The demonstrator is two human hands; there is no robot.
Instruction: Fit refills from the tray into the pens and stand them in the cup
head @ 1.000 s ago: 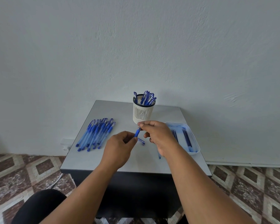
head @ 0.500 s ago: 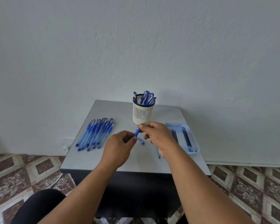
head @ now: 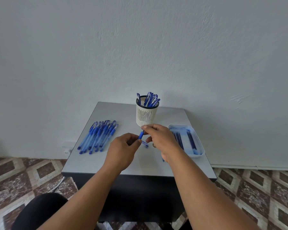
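Over the middle of the grey table (head: 106,113) my left hand (head: 121,151) grips a blue pen (head: 141,134) by its lower part. My right hand (head: 161,138) pinches the pen's upper tip between thumb and forefinger. A pen cap (head: 145,144) lies on the table just under the hands. The white slotted cup (head: 145,116) stands behind them with several blue pens in it. A pale blue tray (head: 199,144) at the right holds several dark refills (head: 192,141). Several more blue pens (head: 99,136) lie in a row at the left.
The table stands against a white wall, with patterned floor tiles around it. A thin blue piece (head: 163,159) lies by my right wrist. A wall socket (head: 67,146) and cable sit low at the left. My dark-clad knee (head: 40,211) is at bottom left.
My right hand's fingers have shifted slightly at the pen's tip. The left hand and the pen stay almost where they were.
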